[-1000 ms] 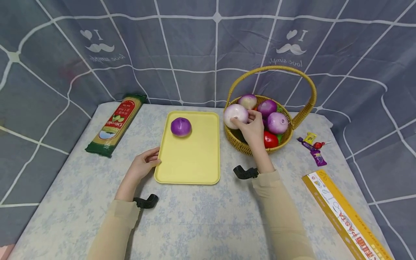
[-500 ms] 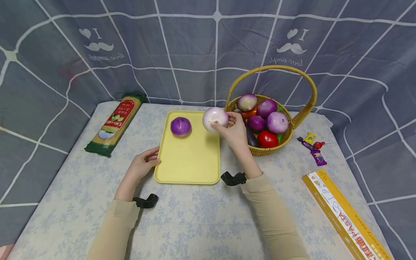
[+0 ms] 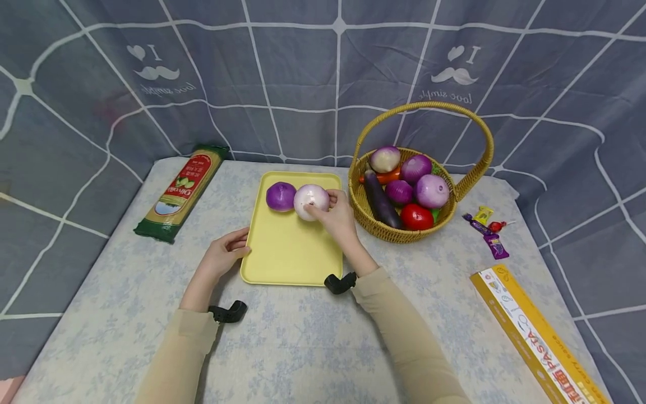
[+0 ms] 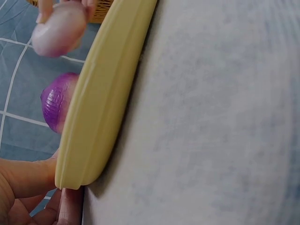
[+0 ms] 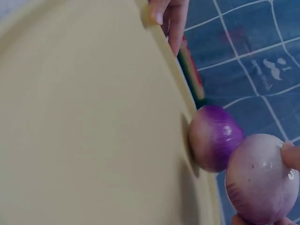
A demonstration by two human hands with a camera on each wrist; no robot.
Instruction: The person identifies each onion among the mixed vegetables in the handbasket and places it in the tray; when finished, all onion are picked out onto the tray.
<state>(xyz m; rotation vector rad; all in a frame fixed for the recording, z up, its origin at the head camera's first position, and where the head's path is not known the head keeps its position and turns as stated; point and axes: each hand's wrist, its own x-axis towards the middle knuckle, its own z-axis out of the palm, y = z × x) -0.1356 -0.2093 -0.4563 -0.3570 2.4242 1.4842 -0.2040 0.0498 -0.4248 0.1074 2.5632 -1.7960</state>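
My right hand (image 3: 339, 218) grips a pale, purple-tinged onion (image 3: 309, 202) over the upper part of the yellow tray (image 3: 290, 261). A deep purple onion (image 3: 281, 197) lies on the tray just left of it. From the left wrist view, the pale onion (image 4: 61, 29) hangs a little above the tray, apart from the purple onion (image 4: 58, 102). My left hand (image 3: 222, 255) pinches the tray's left edge. In the right wrist view, the thumb of that left hand (image 5: 169, 18) lies over the rim with its fingers outside.
Right of the tray stands a wicker basket (image 3: 388, 233) with a tall handle, holding several onions, an eggplant (image 3: 381, 202) and a tomato (image 3: 416, 217). Wrapped candies (image 3: 494, 245) and a pasta box (image 3: 540, 336) lie further right. A green-ended pasta packet (image 3: 181, 193) lies left.
My right hand has carried the pale onion left from the basket to over the tray, beside the purple onion. The eggplant in the basket has come into view. My left hand stays put.
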